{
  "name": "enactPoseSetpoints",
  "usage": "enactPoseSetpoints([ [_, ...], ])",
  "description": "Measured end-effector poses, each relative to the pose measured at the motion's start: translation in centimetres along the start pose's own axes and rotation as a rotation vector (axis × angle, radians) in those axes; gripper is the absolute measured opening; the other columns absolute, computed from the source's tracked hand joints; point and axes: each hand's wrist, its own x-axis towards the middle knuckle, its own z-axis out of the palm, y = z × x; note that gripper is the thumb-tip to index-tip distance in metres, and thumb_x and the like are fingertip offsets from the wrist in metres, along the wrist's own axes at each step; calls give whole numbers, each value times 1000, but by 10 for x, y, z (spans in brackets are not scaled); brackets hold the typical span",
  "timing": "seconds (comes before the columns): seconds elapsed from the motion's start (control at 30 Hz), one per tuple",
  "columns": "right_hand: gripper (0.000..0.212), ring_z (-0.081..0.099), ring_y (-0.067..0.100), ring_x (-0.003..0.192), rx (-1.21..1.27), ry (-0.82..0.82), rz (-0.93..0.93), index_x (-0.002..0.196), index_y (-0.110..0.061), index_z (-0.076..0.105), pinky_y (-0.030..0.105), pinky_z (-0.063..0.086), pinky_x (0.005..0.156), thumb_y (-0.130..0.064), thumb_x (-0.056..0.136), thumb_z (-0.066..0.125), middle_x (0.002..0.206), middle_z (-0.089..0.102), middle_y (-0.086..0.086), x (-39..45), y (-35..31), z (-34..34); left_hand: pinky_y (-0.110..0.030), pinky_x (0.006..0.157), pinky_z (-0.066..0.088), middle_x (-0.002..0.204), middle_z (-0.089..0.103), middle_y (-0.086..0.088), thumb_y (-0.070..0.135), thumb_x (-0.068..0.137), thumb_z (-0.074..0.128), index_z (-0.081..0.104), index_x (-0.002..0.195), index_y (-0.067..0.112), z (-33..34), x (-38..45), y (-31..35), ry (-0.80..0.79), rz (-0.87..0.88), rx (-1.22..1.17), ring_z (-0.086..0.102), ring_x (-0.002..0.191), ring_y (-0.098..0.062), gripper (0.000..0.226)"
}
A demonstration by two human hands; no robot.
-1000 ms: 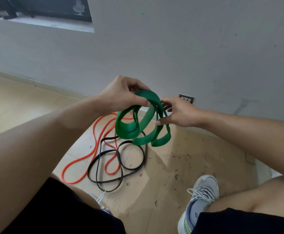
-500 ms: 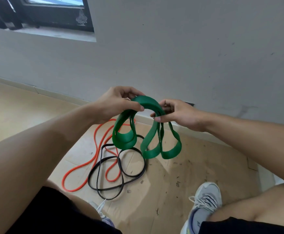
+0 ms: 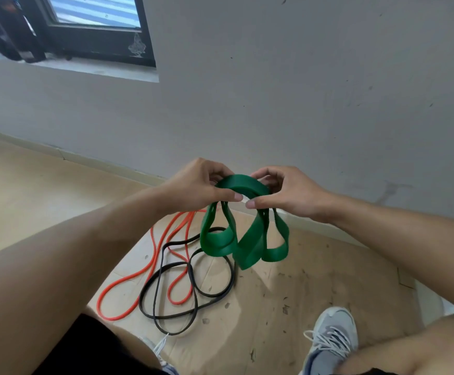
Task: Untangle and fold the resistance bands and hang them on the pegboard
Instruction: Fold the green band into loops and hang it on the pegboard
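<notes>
Drooping, multi-looped wide green band (image 3: 243, 243)

Wide green band (image 3: 243, 239) held up in hanging loops, orange band (image 3: 154, 262) and black band (image 3: 193, 290) tangled on floor

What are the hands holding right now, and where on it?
Both hands, left hand and right hand, pinch the green band at the top of its gathered folds; its loops hang free below.

head cam | faces forward-down | close above hands (image 3: 247, 196)
</notes>
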Motion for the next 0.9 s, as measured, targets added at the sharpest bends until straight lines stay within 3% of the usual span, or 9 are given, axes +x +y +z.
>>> enactPoseSetpoints([
  [0.17,39,75,14,95,-58,48,-49,116,-31,72,39,60,95,-20,82,87,102,77,-7,-2,-7,3,-42,93,58,97,75,-2,27,84,82,64,107,18,3,3,-7,-3,-12,7,73,92,-20,31],
  [0.27,40,71,9,101,-98,79,-90,122,-40,71,39,58,98,-26,86,83,105,76,-14,-3,-11,5,-33,83,61,99,75,1,31,82,83,58,114,20,4,2,-6,-5,-5,46,74,89,-17,42],
  [0.37,52,71,6,101,-58,95,-95,128,-39,64,38,57,100,-25,83,85,107,75,-12,-1,-11,5,-22,75,57,94,76,2,29,77,87,65,108,17,3,2,0,66,35,42,74,83,-13,39],
  [0.43,55,73,9,96,-30,104,-85,124,-33,59,40,59,97,-21,79,89,105,75,-7,0,-11,2,-25,75,60,91,77,-3,24,75,89,68,104,13,1,1,4,89,14,-53,76,82,-19,37],
  [0.53,52,74,19,88,-51,109,-76,110,-28,54,46,60,91,-18,75,91,99,74,-3,0,-9,2,-43,84,62,91,76,-11,18,77,87,69,103,10,0,0,5,87,-3,-198,74,87,-34,33],
  [0.6,50,75,25,85,-42,114,-75,104,-27,50,52,59,89,-17,75,90,94,76,1,0,-8,4,-49,86,61,92,75,-12,17,79,86,68,105,12,1,-1,5,80,6,-197,73,90,-36,31],
  [0.73,46,74,29,89,3,146,-78,104,-21,52,54,59,90,-20,77,89,92,75,3,0,-11,-2,-43,80,63,95,74,-2,26,85,81,56,112,22,1,-2,6,124,38,-146,72,89,-29,38],
  [0.9,34,67,18,77,20,189,-69,97,-15,62,46,59,82,-21,78,89,87,72,1,2,-14,-4,-37,79,63,103,67,3,34,90,74,52,103,22,4,-1,8,235,121,-56,67,96,-19,29],
])
